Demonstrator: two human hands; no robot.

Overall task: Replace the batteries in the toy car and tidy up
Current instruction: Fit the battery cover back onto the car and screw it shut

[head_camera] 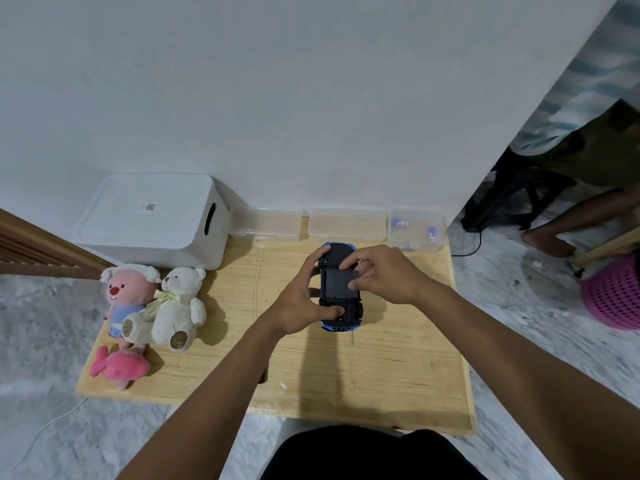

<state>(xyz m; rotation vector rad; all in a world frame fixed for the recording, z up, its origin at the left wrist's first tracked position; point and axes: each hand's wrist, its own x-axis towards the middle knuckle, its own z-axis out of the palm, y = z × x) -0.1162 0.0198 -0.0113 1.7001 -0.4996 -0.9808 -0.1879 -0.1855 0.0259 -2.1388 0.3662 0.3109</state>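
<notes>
A white lidded storage box (pixel 149 220) sits at the back left corner of the wooden tabletop (pixel 381 375), with three soft toys along the left edge in front of it: a pink plush in a white cap (pixel 128 292), a white teddy bear (pixel 176 306) leaning against it, and a pink fish plush (pixel 119 367) nearest the front. Toward the back of the tabletop, right of centre, a person holds a blue toy car (pixel 341 289) turned belly-up, though whether it touches the wood cannot be told. The left hand (pixel 301 299) grips its left side, thumb laid across the near end. The right hand (pixel 384 275) comes in from the other side, its curled fingertips on the flat black panel of the underside. Three clear plastic containers line the back edge, the left (pixel 273 225) and middle (pixel 347 225) ones just behind the car, and the right one (pixel 417 230) holds small blue-and-white items (pixel 401 224). On the floor off the right edge stands a pink basket (pixel 613 299)
</notes>
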